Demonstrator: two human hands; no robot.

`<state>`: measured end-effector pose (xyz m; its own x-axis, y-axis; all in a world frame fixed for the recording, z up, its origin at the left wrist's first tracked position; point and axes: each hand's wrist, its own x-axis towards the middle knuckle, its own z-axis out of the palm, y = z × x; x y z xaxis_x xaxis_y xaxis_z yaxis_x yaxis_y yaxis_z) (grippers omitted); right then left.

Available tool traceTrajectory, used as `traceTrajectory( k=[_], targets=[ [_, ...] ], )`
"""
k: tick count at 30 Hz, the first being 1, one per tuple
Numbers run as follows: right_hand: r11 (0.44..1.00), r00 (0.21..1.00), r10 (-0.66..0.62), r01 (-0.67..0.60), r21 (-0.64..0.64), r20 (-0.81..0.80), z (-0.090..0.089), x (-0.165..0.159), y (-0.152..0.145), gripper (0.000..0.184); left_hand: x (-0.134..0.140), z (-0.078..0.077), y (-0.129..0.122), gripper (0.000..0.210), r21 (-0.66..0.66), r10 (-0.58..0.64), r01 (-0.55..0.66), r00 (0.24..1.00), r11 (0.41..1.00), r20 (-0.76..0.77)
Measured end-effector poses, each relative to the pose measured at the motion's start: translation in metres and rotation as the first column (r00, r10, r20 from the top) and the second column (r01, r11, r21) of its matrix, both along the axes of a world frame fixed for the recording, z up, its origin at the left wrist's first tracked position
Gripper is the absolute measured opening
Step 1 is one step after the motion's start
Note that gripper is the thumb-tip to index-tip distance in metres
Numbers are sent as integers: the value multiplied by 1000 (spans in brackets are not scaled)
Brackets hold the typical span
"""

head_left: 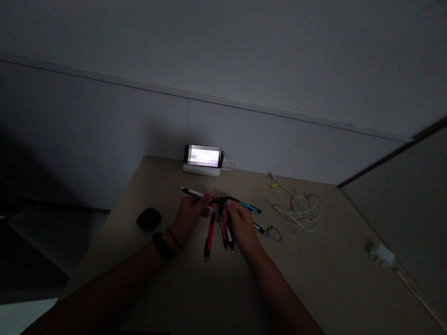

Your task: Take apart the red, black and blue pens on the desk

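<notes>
My left hand is closed on a white pen with black ends, held nearly level above the desk. The pen's right end meets the pinched fingertips of my right hand; the exact grip there is dark and partly hidden. Below and between the hands lies a red pen with black ends. Partly under my right hand are another red pen and a white-and-black pen. A blue pen lies just beyond that hand, and a further dark pen sticks out to its right.
A lit phone leans on a white stand by the wall. White cable lies coiled at the right, near a small ring. A black rounded object sits left; a white socket block is far right. Light is dim.
</notes>
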<state>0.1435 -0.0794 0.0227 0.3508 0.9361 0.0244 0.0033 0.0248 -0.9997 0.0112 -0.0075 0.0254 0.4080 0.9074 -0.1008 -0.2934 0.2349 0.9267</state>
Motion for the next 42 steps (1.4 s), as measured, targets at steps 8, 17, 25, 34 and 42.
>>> traceTrajectory(
  k=[8, 17, 25, 34, 42],
  targets=[
    [999, 998, -6, 8, 37, -56, -2, 0, 0, 45, 1, -4, 2, 49, 10, 8, -8, 999, 1000, -36],
    [999, 999, 16, -15, 31, -34, -1, 0, 0, 49, 1, -4, 3, 50, 5, 0, 0, 1000, 1000, -22],
    [1000, 1000, 7, -8, -17, -25, 0, -1, 0, 56, 1, -7, 4, 50, 6, -2, 2, 1000, 1000, -17],
    [1000, 997, 8, -8, -8, -78, -3, -1, 0, 50, 1, -8, 4, 51, -7, -8, 8, 1000, 1000, -17],
    [1000, 1000, 7, -8, -14, -21, -1, 0, 0, 55, 2, -10, 6, 55, -12, -17, 17, 999, 1000, -34]
  ],
)
